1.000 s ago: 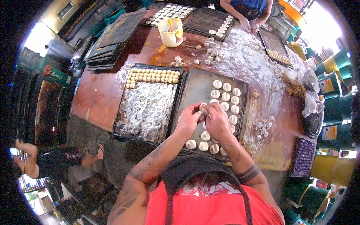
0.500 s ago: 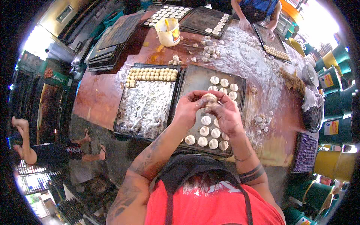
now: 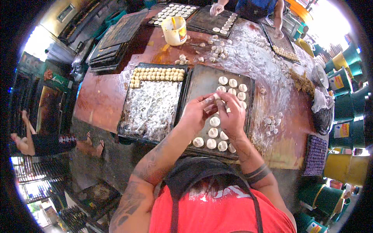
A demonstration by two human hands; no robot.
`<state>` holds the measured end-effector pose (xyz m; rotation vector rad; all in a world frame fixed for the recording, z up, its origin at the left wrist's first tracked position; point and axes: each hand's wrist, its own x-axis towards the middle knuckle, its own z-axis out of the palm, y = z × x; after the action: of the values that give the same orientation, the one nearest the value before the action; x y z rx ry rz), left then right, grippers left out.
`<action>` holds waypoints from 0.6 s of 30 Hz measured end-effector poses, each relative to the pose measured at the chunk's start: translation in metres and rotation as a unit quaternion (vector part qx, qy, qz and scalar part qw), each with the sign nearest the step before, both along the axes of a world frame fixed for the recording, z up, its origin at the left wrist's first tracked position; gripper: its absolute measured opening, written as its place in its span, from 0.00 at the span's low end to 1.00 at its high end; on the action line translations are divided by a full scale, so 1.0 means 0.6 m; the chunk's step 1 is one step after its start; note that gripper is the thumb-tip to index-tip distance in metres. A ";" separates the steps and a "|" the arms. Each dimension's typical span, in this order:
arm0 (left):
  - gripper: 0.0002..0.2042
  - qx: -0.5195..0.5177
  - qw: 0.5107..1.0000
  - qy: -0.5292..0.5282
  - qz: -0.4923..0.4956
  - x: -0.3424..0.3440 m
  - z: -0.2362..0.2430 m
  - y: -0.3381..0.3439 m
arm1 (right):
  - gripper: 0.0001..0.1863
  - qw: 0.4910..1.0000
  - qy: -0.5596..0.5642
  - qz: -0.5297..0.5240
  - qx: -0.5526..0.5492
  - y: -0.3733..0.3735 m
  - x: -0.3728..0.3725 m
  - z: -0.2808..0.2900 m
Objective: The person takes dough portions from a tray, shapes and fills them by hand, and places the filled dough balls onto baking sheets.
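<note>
Over a dark metal tray (image 3: 202,79), my left hand (image 3: 196,114) and my right hand (image 3: 233,116) meet fingertip to fingertip. Both are closed on a small piece of pale dough (image 3: 216,97), mostly covered by the fingers. Flattened white dough rounds (image 3: 214,121) lie in rows on the tray's right and near parts, some hidden beneath my hands. To the left is a second tray (image 3: 149,112), thick with flour. Rows of small yellowish balls (image 3: 159,74) fill its far end.
Beyond the trays stand a white bucket (image 3: 173,33) and a stack of dark trays (image 3: 116,39). Loose dough lumps (image 3: 219,50) and flour are scattered over the table. Across it a co-worker's hand (image 3: 217,9) hovers above another tray (image 3: 206,21). Another person (image 3: 46,144) is at left.
My fingers have drawn together over the dough, which shows less than before. Across the table, the co-worker's one hand has moved left, away from the right-hand tray.
</note>
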<state>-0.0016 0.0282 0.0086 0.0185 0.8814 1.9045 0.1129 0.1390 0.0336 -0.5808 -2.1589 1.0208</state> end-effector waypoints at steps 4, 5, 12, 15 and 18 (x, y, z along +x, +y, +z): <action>0.16 -0.106 0.993 0.052 0.020 -0.001 -0.003 -0.019 | 0.17 0.992 -0.058 0.106 -0.021 0.018 0.008 -0.004; 0.16 -0.064 0.996 0.054 -0.029 0.006 0.006 -0.023 | 0.16 0.988 -0.039 0.148 -0.017 0.008 0.001 0.014; 0.11 0.016 0.995 -0.063 -0.081 0.040 -0.024 -0.029 | 0.23 0.979 -0.008 0.197 0.055 0.012 -0.011 -0.049; 0.12 -0.072 0.997 -0.004 -0.041 0.028 -0.029 -0.038 | 0.19 0.976 -0.122 0.063 -0.170 -0.041 -0.006 -0.072; 0.13 -0.290 0.888 0.357 0.012 0.025 -0.026 -0.066 | 0.23 0.947 -0.040 0.059 -0.313 -0.046 0.007 -0.112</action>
<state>0.0136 -0.0117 -0.0071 0.3665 1.9317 1.5781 0.1170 0.1111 -0.0335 -0.7926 -1.9312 1.7992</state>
